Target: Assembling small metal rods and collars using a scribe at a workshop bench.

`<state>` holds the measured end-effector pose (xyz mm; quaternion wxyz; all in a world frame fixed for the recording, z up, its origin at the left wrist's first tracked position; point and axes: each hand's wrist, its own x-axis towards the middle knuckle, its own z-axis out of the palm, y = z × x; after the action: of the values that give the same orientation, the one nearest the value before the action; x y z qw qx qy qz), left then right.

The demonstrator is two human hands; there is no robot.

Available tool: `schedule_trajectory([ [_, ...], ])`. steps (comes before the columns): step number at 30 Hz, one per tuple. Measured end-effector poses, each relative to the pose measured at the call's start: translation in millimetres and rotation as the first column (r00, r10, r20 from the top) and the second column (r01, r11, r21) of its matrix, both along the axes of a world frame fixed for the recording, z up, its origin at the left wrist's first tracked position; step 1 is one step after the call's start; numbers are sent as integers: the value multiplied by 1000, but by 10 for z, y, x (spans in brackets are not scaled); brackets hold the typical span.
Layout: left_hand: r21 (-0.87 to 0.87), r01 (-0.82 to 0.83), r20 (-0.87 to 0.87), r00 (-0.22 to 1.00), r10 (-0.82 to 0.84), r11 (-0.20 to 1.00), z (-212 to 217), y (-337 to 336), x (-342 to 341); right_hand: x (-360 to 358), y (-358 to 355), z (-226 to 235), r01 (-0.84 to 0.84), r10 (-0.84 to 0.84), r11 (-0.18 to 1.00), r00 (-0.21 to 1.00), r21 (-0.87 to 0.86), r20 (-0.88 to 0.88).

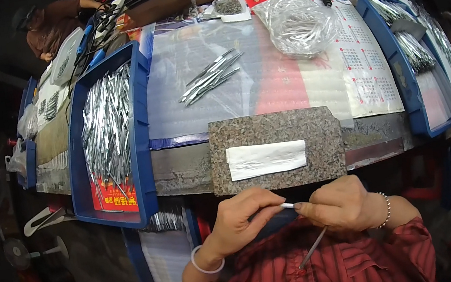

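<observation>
Just in front of my chest, both hands come close together at the near edge of the stone slab. My left hand pinches one end of a small whitish piece between thumb and fingertips. The other end is in the pinch of my right hand; most of the piece is covered by fingers. A slim grey metal strip pokes out below my right hand, its upper end hidden. Beyond the hands, a folded white cloth or paper lies on the speckled granite slab.
A blue bin of slim metal pieces stands at left, another blue bin at right. Several metal pieces lie on the plastic-covered table, near a clear plastic bag. At the far left is another person.
</observation>
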<state>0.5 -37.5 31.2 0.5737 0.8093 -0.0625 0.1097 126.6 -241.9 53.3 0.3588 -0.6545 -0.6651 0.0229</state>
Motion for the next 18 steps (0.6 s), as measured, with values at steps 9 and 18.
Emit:
schedule_trajectory([
  [9,448,-315,232,945,231,837,-341,353,259,377,294,223,262,-271,961,956,-87,-114],
  [18,477,-304,251,946,204,825,-380,402,225,247,553,333,192,-221,916,974,-351,-45],
])
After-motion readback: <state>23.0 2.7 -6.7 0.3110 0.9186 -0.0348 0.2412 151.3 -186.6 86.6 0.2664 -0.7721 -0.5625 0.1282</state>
